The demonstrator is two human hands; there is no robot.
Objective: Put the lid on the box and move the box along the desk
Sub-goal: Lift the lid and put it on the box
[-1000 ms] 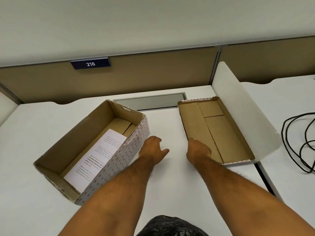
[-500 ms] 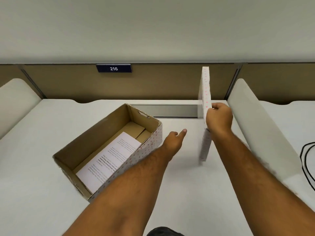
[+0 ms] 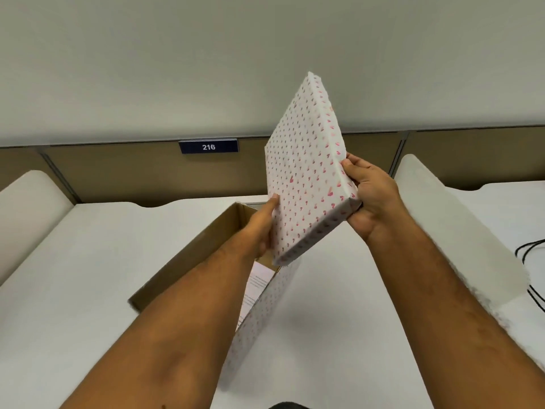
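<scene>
Both hands, left (image 3: pixel 261 228) and right (image 3: pixel 370 196), grip the tilted lid (image 3: pixel 306 172) above the open box (image 3: pixel 206 255); lowered skewed, it may catch the rim.

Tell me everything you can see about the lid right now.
The lid is a shallow rectangular cardboard cover wrapped in white paper printed with small pink hearts. It is held in the air, tilted steeply, patterned top facing the camera, above the open box. The left hand grips its lower left edge; the right hand holds its right side.
</scene>
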